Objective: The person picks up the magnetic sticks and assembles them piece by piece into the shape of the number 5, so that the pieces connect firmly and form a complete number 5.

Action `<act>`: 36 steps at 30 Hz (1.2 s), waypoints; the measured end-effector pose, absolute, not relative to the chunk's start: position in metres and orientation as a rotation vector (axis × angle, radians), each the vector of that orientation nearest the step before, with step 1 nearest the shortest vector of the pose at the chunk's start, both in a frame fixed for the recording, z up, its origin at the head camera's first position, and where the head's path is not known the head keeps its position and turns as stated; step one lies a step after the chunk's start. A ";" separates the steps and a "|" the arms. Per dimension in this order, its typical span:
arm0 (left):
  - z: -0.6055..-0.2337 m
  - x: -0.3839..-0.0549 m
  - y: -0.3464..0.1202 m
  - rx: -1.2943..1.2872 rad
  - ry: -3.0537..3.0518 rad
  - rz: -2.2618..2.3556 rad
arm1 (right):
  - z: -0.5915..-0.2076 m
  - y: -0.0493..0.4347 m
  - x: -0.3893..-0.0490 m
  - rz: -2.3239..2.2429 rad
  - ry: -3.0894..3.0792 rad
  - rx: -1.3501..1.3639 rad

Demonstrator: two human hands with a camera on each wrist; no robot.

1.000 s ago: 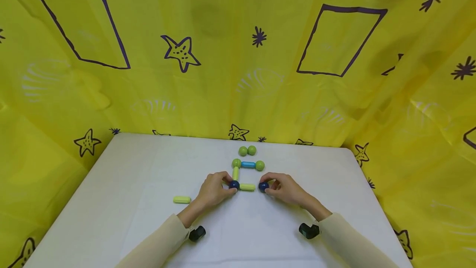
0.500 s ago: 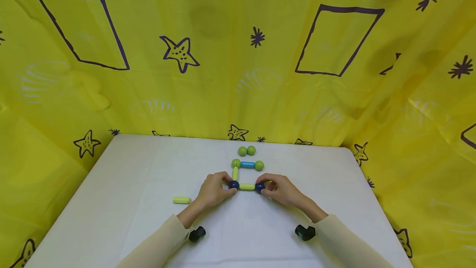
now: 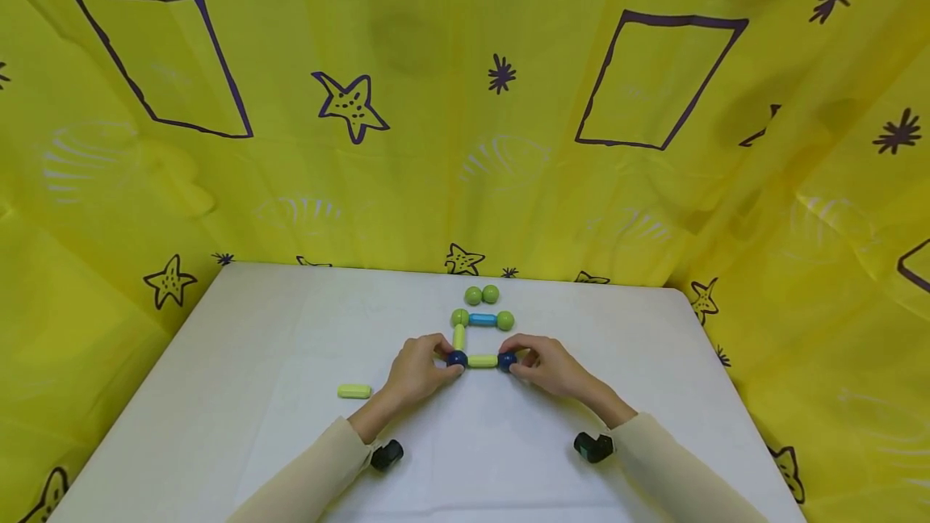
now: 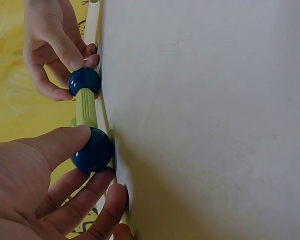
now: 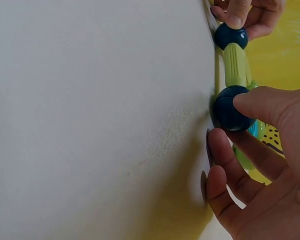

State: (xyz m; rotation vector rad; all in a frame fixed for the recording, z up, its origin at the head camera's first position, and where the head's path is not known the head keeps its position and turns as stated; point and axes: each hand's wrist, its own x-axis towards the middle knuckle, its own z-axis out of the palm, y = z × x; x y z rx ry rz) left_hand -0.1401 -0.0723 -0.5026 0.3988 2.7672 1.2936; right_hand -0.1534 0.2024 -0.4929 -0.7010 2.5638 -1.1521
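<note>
My left hand [image 3: 419, 370] pinches a dark blue ball [image 4: 93, 150] between thumb and fingers. With my right hand [image 3: 548, 365] I pinch a second dark blue ball [image 5: 233, 108]. A yellow-green ribbed rod [image 3: 483, 361] lies between the two balls, its ends touching both. From the left ball another yellow-green rod [image 3: 459, 336] runs back to a green ball [image 3: 460, 318]. A blue rod [image 3: 483, 320] joins that ball to another green ball [image 3: 504, 320] on the right. No rod shows between the right blue ball and the green ball behind it.
Two loose green balls [image 3: 482, 294] sit together farther back on the white table [image 3: 291, 321]. A single yellow-green rod [image 3: 354, 391] lies left of my left hand. Behind and beside the table hangs a yellow patterned curtain [image 3: 407, 184].
My right hand has moved left with its blue ball, closing the gap to the rod's end. Since half a second ago the joined pieces have shifted very slightly back.
</note>
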 end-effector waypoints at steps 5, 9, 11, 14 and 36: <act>-0.500 -0.145 -0.069 0.375 2.774 1.291 | -0.492 0.202 -0.158 -1.153 2.576 -0.678; -0.500 -0.147 -0.068 0.361 2.778 1.290 | -0.492 0.202 -0.159 -1.150 2.591 -0.680; -0.499 -0.148 -0.068 0.359 2.779 1.292 | -0.492 0.202 -0.159 -1.145 2.597 -0.686; -0.498 -0.148 -0.068 0.366 2.781 1.293 | -0.492 0.202 -0.158 -1.134 2.607 -0.686; -0.497 -0.149 -0.070 0.401 2.756 1.283 | -0.480 0.223 -0.143 -1.089 2.595 -0.757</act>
